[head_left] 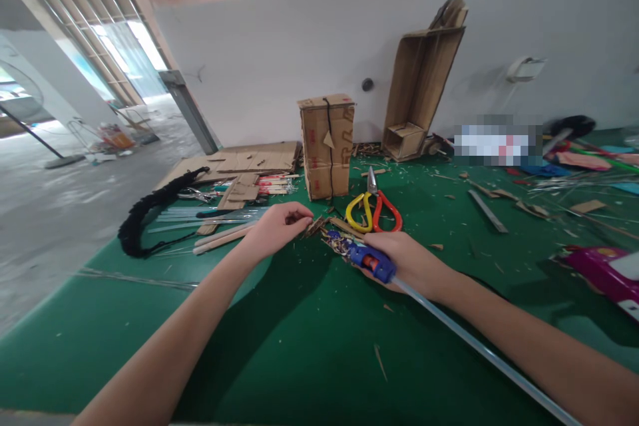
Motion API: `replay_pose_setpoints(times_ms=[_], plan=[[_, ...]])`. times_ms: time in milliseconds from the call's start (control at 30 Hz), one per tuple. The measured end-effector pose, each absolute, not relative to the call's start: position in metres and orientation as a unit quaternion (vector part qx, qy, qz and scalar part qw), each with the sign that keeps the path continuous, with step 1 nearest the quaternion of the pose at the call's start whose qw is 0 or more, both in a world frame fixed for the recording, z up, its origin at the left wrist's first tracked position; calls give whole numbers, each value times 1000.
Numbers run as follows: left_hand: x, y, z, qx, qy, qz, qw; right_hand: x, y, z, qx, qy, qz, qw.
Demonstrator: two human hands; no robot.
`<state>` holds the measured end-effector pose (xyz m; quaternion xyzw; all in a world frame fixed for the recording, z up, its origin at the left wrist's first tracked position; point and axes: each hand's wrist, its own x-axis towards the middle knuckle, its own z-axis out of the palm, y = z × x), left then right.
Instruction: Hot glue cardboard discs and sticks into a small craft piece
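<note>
My right hand (399, 254) is wrapped round a blue hot glue gun (372, 261), its nozzle end pointing left toward the other hand. A long clear glue stick (479, 346) runs out of the gun's back toward the lower right. Thumb and fingers of my left hand (282, 226) pinch a small brown piece of cardboard (314, 226), close to the nozzle; whether nozzle and cardboard touch I cannot tell. Just beyond the glue gun lie scissors (373, 206) with one yellow and one red handle. Behind my hands stands an upright cardboard box (327, 150) with a black cord down its front.
A taller open cardboard structure (424, 86) leans at the white wall. On the left lie a black fuzzy strip (144, 219), flat cardboard (254, 158) and wooden sticks (222, 241). A purple glue gun-like tool or toy (599, 273) lies right. Cardboard scraps litter the green table (279, 359).
</note>
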<state>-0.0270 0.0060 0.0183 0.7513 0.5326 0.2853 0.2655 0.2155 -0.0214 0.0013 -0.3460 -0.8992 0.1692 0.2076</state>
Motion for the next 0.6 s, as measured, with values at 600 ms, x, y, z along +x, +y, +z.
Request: replay_pose_setpoints(times_ms=[600], plan=[[-29, 6, 18, 767, 545, 256, 223, 216, -22, 1, -346, -926, -106, 104]])
